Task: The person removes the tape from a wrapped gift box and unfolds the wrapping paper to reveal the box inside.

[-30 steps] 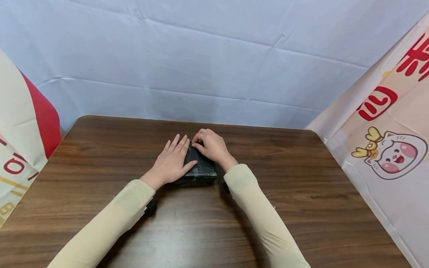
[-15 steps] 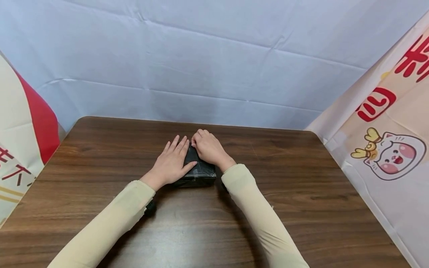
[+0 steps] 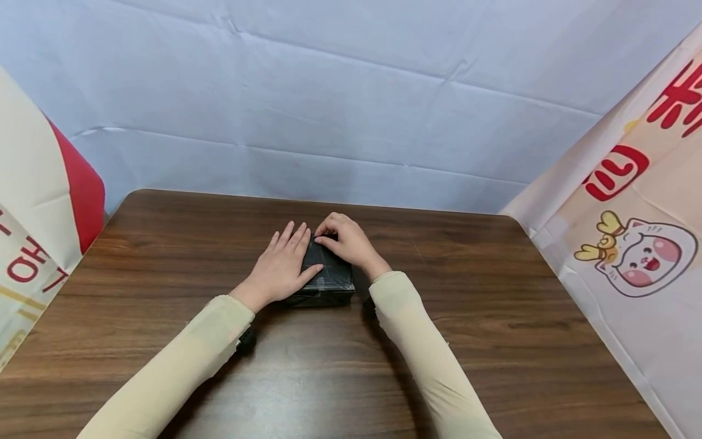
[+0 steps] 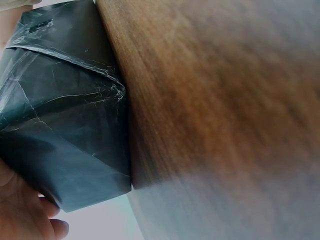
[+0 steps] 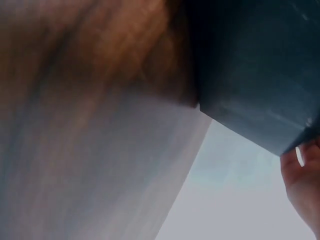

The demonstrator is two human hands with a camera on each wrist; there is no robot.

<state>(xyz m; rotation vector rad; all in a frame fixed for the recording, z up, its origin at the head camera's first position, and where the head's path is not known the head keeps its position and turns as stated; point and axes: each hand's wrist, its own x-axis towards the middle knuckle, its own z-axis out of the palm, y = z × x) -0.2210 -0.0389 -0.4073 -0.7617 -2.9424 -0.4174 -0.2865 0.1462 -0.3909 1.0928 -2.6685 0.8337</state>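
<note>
A small box-shaped package in black, creased plastic wrapping lies on the wooden table. Tape and wrinkles show on its near side in the left wrist view, where the package fills the left part. My left hand rests flat over its left side, fingers spread and thumb across the top. At the far edge, the curled fingers and thumb of my right hand pinch at the wrapping. The right wrist view has the right hand at a corner of the package; what exactly its fingertips hold is too small to tell.
The brown wooden table stretches out on all sides of the package. Behind it hangs a pale cloth. Printed banners stand to the left and right.
My right hand rolled inward over the package's far edge half a second ago and has now turned back, its thumb showing again. The left hand and the package have stayed in place.
</note>
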